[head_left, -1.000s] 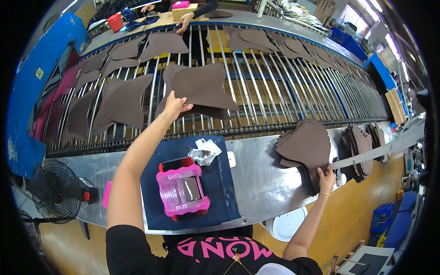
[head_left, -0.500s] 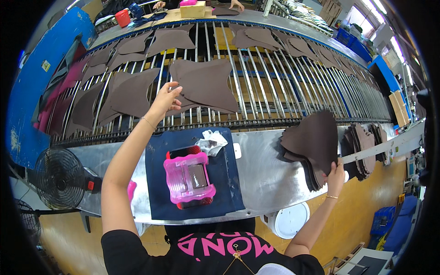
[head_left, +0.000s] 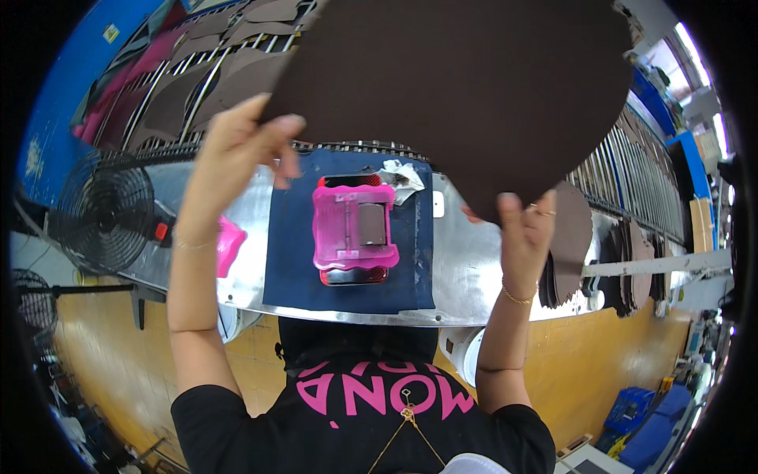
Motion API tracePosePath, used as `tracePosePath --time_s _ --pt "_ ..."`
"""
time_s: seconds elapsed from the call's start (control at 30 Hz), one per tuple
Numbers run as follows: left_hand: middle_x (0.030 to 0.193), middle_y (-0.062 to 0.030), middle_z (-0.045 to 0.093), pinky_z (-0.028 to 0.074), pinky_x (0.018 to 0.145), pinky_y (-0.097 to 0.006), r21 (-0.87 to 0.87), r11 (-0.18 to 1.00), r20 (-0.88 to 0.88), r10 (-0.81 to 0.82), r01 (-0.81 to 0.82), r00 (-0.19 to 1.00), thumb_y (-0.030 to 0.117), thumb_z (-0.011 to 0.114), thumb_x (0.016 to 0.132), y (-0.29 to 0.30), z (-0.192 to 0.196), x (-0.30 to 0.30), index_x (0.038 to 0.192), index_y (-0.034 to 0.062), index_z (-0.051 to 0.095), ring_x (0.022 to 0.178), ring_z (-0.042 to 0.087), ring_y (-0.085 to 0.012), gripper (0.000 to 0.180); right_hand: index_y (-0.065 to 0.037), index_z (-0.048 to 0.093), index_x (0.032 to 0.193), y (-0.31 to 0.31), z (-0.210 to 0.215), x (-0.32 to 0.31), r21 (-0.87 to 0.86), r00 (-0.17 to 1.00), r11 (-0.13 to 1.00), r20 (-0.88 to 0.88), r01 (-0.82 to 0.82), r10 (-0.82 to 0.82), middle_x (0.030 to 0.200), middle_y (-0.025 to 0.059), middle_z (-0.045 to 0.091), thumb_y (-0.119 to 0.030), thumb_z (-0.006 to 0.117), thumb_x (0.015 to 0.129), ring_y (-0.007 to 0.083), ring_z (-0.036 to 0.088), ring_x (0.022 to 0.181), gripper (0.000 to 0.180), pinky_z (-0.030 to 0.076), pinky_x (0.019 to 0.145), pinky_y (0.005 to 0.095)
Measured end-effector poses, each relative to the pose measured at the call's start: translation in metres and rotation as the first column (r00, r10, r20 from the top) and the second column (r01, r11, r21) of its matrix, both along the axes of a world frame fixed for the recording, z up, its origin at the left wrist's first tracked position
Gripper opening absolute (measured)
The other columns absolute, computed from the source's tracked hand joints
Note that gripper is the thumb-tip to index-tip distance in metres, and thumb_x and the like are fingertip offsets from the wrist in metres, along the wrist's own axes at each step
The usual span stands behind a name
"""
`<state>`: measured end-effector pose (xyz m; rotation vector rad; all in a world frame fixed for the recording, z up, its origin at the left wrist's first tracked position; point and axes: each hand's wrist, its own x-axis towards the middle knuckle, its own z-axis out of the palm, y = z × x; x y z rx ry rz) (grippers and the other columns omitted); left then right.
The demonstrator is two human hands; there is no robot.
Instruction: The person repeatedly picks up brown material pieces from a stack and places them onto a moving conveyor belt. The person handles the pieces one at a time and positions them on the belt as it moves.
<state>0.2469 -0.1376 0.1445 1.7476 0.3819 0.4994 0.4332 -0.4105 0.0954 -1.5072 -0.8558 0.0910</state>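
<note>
Brown sheet (head_left: 466,75) has been raised, pinched by right hand (head_left: 524,241); grip of left hand (head_left: 235,150) cannot be determined.

The head view looks steeply down from the left one of two head-worn fisheye cameras, over the person's black shirt (head_left: 355,434) at bottom centre and away across the metal bench (head_left: 470,265) in mid-frame. The raised brown sheet (head_left: 466,87) looms nearest the lens at upper centre; straight edges, like the roller rack (head_left: 632,170) at right, bend toward the round dark rim.
</note>
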Motion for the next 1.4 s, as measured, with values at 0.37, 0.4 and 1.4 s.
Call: tracePosePath --time_s 0.37,0.4,1.4 --pt "0.061 0.0003 0.056 0.038 0.048 -0.018 0.295 0.795 0.043 0.543 -0.530 0.838 0.012 0.065 0.092 0.004 0.017 -0.133 0.100 -0.0007 0.065 0.053 0.051 -0.0038 0.015 -0.001 0.068 0.090 0.078 -0.048 -0.041 -0.174 0.952 0.948 0.104 -0.267 0.287 0.071 0.0109 0.065 -0.017 0.075 0.083 0.0222 0.063 0.062 0.019 0.048 0.056 0.0298" --pt "0.061 0.0005 0.056 0.038 0.049 -0.018 0.283 0.794 0.035 0.552 -0.538 0.833 0.011 0.065 0.092 0.000 0.013 -0.135 0.099 -0.0006 0.065 0.053 0.050 -0.0035 0.014 -0.001 0.068 0.089 0.078 -0.049 -0.041 -0.193 0.950 0.946 0.127 -0.259 0.286 0.072 0.0113 0.065 -0.016 0.075 0.082 0.0234 0.064 0.065 0.017 0.048 0.058 0.0306" --pt "0.089 -0.0072 0.052 0.047 0.058 -0.034 0.766 0.635 -0.002 -0.145 0.095 0.989 0.014 0.075 0.076 -0.088 -0.025 0.047 0.079 0.0055 0.069 0.070 0.058 -0.0217 0.011 0.001 0.058 0.119 -0.178 -0.039 0.106 -0.156 0.958 0.968 -0.178 0.196 -0.223 0.094 -0.0027 0.059 -0.006 0.059 0.096 0.0046 0.050 0.083 0.025 0.040 0.079 0.0195"
